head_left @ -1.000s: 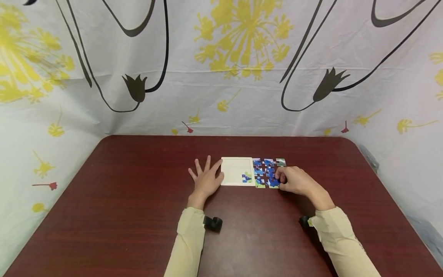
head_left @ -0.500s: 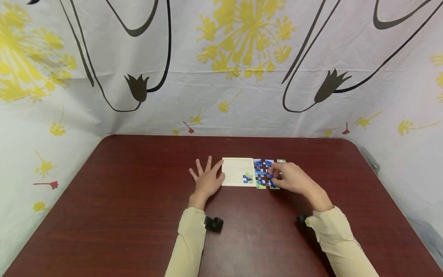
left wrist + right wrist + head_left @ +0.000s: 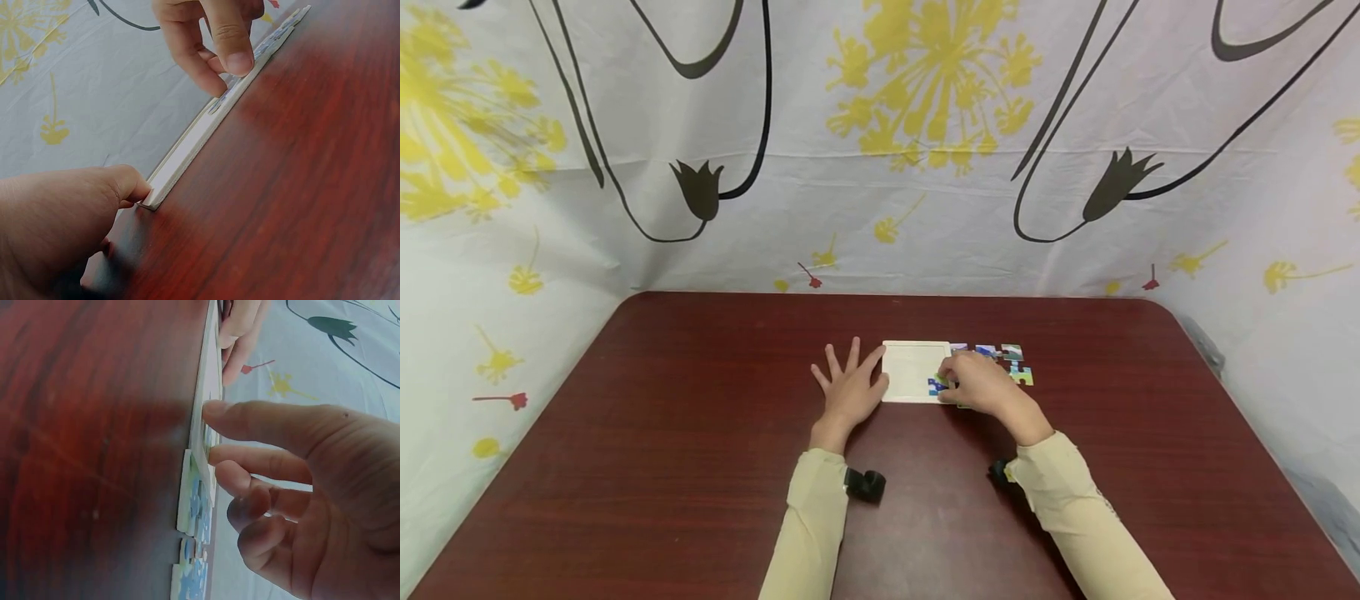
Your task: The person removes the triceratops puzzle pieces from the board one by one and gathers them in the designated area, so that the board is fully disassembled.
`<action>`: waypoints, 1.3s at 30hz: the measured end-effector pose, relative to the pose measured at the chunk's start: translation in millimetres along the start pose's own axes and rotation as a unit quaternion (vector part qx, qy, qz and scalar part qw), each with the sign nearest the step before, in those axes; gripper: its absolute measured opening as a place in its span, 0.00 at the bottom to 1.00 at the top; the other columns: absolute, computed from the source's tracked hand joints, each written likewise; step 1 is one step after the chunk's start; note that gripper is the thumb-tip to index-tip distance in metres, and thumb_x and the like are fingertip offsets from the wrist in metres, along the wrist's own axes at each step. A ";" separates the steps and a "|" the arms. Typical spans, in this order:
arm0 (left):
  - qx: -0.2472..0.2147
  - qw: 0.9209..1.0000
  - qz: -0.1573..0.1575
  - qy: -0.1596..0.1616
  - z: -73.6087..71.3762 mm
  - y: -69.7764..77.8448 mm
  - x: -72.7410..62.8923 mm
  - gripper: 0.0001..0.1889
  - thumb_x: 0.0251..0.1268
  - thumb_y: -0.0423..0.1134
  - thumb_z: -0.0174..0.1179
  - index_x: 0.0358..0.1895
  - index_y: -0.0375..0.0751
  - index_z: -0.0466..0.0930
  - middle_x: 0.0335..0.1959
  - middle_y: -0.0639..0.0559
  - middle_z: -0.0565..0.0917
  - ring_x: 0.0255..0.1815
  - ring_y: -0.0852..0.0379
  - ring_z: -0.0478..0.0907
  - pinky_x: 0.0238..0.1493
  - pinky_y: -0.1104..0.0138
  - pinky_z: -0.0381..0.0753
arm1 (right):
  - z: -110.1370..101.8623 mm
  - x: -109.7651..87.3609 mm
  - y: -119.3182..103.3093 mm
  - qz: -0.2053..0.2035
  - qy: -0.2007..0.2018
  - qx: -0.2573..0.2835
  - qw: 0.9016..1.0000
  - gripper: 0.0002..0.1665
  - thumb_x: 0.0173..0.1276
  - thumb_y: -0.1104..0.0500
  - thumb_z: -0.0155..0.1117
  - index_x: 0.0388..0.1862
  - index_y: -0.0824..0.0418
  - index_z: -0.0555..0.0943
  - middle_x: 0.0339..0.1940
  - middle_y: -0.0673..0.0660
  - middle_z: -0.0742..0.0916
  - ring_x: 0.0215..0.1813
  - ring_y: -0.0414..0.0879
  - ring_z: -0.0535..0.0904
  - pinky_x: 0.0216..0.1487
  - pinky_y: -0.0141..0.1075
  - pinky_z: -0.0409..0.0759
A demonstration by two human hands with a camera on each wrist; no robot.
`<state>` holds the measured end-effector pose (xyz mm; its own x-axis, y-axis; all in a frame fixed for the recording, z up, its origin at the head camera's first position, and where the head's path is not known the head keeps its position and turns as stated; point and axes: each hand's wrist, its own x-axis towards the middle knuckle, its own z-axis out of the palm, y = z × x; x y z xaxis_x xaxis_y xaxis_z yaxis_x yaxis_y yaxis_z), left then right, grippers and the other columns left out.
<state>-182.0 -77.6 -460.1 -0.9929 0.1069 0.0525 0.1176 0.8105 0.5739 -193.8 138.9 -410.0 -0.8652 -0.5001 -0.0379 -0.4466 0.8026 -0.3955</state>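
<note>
A shallow pale puzzle tray (image 3: 904, 367) lies on the table, with a few blue-and-green pieces (image 3: 933, 386) in its lower right corner. My left hand (image 3: 847, 393) has its fingers spread, thumb and index finger touching the tray's left edge; in the left wrist view the thumb presses the tray's end. Over the tray's right side, my right hand (image 3: 988, 387) pinches a puzzle piece (image 3: 209, 432) between thumb and index finger, mostly hidden by the fingertips. Its other fingers are curled. Loose puzzle pieces (image 3: 1012, 352) lie right of the tray, partly covered by this hand.
The dark red-brown table (image 3: 700, 500) reaches back to a white curtain (image 3: 880, 192) printed with yellow and grey flowers. A black wrist camera (image 3: 865, 486) sits on the left wrist, and another (image 3: 998, 472) on the right.
My right hand has moved left from the loose pieces to the tray's right side, uncovering a green-edged piece at the far right. The left hand stays at the tray's left edge.
</note>
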 end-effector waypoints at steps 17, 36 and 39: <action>0.015 1.000 -0.001 -0.002 -1.9 0.6 0.2 0.26 0.68 0.49 0.46 0.70 0.58 0.62 0.74 0.45 0.48 0.71 0.33 0.27 0.59 0.35 0.24 | 2.7 1.4 2.9 -0.014 0.019 0.031 0.999 0.15 0.53 0.60 0.73 0.34 0.62 0.76 0.28 0.51 0.80 0.29 0.42 0.73 0.33 0.38 0.73; 0.000 1.000 0.004 -0.003 -1.0 0.9 0.0 0.26 0.69 0.49 0.45 0.70 0.58 0.61 0.74 0.45 0.47 0.71 0.33 0.26 0.59 0.36 0.22 | -37.3 -20.7 25.4 -0.063 0.085 0.009 0.994 0.15 0.48 0.56 0.72 0.33 0.58 0.79 0.26 0.49 0.81 0.25 0.40 0.73 0.30 0.36 0.71; 0.002 1.000 0.001 -0.007 -0.7 -0.1 -0.2 0.26 0.69 0.49 0.45 0.70 0.58 0.61 0.74 0.46 0.47 0.71 0.34 0.26 0.59 0.36 0.22 | -45.7 -32.2 37.3 -0.046 0.084 0.000 0.995 0.14 0.49 0.56 0.72 0.33 0.58 0.79 0.26 0.49 0.81 0.23 0.39 0.71 0.28 0.36 0.70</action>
<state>-181.9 -78.1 -459.5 -0.9923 0.1168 0.0415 0.1195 0.8121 0.5711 -193.1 199.8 -381.6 -0.8464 -0.5103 0.1523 -0.5260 0.7562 -0.3893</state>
